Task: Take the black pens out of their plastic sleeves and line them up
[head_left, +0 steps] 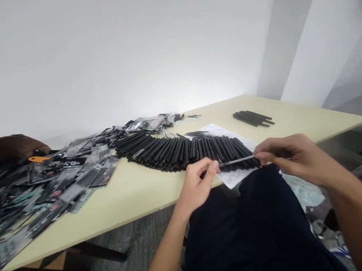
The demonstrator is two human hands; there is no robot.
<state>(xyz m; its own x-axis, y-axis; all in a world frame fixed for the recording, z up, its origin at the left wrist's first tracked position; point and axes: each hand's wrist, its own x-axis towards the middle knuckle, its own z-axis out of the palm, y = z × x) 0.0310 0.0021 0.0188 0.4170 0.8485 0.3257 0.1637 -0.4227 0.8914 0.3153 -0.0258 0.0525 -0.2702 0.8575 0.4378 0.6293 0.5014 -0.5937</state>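
Observation:
A thin, light grey stick-like piece [237, 161] stretches between my two hands above the table's front edge; its exact kind is unclear. My left hand [198, 181] pinches its left end between thumb and fingers. At the other end, my right hand [290, 156] grips it with thumb and fingertips. Just behind it lies a long curved row of black pen-like sticks [169, 150], stacked side by side. White paper [232, 179] sits partly under the right part of this row.
Flat plastic packets [75, 172] cover the table's left side, with an orange-handled tool [39, 159] among them. A cardboard box [14, 145] stands at far left. Several black sticks [252, 118] lie at back right on the pale yellow table [136, 200]. Plastic bags [305, 190] lie below, right.

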